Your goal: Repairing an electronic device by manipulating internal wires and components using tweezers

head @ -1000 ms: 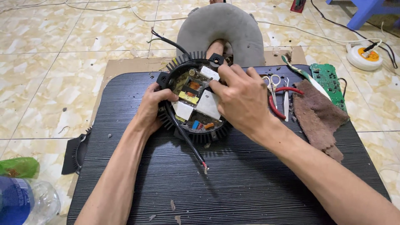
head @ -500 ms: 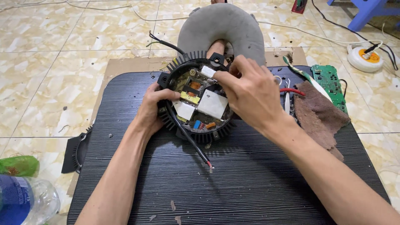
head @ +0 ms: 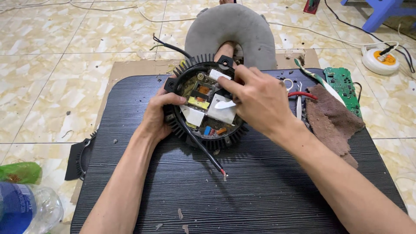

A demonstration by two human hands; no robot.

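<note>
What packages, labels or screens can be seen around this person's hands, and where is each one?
Plastic bottle: bottom-left corner on the floor, lying down, clear with a blue label.
Green wrapper: just above the bottle, crumpled, bright green.
Red packet: top edge on the tiles, small, flat, red and dark.
White stickers: inside the round finned housing between both hands, plain white.
No screens show.

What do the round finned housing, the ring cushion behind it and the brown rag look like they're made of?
Round finned housing: probably black-coated metal; thin, rigid matte fins ring it. Ring cushion: grey fabric, soft and dull. Brown rag: coarse, felt-like cloth with ragged edges.
</note>
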